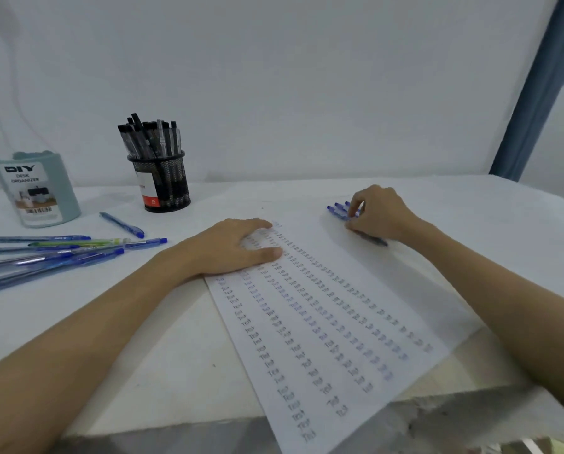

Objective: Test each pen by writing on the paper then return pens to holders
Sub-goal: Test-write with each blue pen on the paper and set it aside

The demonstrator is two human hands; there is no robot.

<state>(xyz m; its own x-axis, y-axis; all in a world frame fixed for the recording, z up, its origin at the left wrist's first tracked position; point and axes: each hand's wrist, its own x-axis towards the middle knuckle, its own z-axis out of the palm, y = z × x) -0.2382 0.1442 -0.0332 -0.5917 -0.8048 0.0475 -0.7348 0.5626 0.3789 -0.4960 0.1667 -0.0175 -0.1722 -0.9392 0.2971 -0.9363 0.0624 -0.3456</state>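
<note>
Holders stand at the table's far left: a black mesh cup (162, 183) crammed with black pens (152, 137), too many to count, and a pale green organizer (36, 191) whose inside is hidden. Left hand (238, 249) lies flat, fingers straight, on the paper (323, 322); right hand (377, 214) curls round a few blue pens (338, 210) by the paper's far edge. Loose blue pens (61, 257), cut off at the frame's left edge, lie near the organizer.
</note>
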